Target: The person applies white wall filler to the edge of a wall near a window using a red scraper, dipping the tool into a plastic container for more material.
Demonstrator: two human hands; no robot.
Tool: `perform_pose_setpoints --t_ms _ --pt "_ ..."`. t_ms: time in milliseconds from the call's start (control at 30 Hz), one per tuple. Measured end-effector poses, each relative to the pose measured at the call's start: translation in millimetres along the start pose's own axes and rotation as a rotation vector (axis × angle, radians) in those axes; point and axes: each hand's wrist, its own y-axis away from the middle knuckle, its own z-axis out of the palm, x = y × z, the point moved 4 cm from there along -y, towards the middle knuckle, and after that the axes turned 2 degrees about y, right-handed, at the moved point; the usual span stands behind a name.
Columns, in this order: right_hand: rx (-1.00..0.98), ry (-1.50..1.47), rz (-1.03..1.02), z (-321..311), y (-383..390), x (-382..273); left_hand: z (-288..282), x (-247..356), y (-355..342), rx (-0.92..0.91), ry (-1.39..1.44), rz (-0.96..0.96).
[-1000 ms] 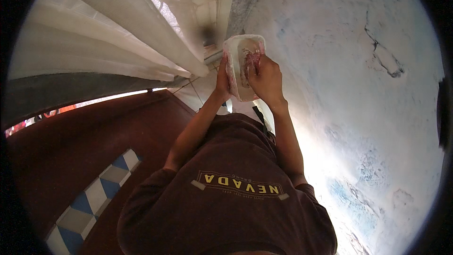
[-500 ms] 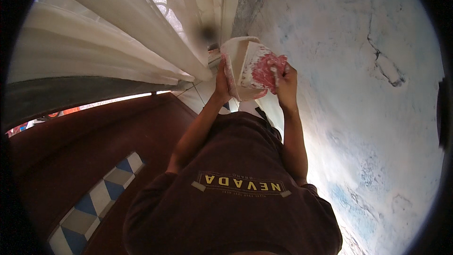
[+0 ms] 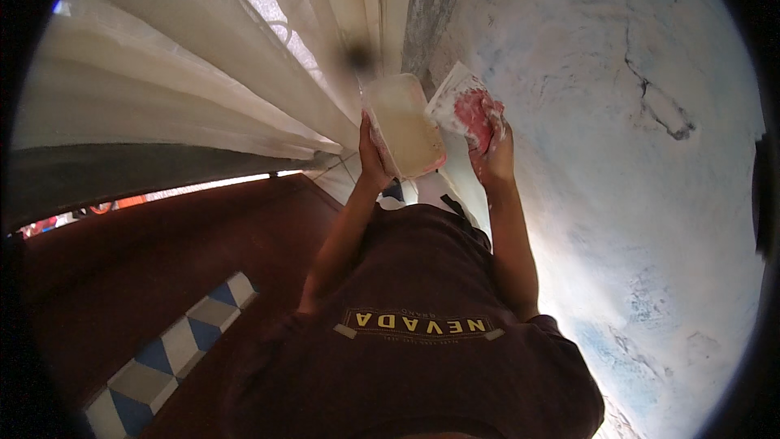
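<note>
My left hand (image 3: 372,154) grips a pale rectangular plastic tub (image 3: 410,126) by its left side, fingers wrapped round the edge. The tub is tilted, its cream-coloured inside showing and pinkish smears along its rim. In my right hand (image 3: 497,150) is a flat tool with a squarish white end and a red grip (image 3: 473,118), smeared with white paste. Whether its white end is a blade or bristles I cannot tell. The tool is held up just right of the tub, its white end pointing up and left near the tub's edge.
A whitish-blue wall (image 3: 585,162) with a crack (image 3: 662,110) and rough patches rises on the right. Pale curtains (image 3: 219,57) hang at the left. Below them is a dark red surface (image 3: 187,228) with a strip of blue, white and grey tiles (image 3: 175,345).
The tool has come away from over the tub, moving right and turning in my right hand. The tub now shows more of its inside, and my left hand has shifted slightly left.
</note>
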Motion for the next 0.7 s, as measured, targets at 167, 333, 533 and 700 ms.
perform_pose_setpoints --t_ms 167,333,533,700 --pt "-0.125 0.145 0.142 -9.5 -80.2 42.3 -42.4 9.5 -1.7 0.032 0.027 0.119" --pt "0.087 -0.169 0.422 -76.8 -209.9 152.6 -55.7 8.4 3.1 0.054 -0.031 0.120" --pt "0.210 -0.215 0.582 -65.2 -253.6 193.5 -67.0 22.9 22.2 0.224 -0.079 0.185" --pt "0.237 -0.419 0.619 -68.3 -288.7 214.3 -74.7 27.4 34.2 0.323 -0.139 0.227"
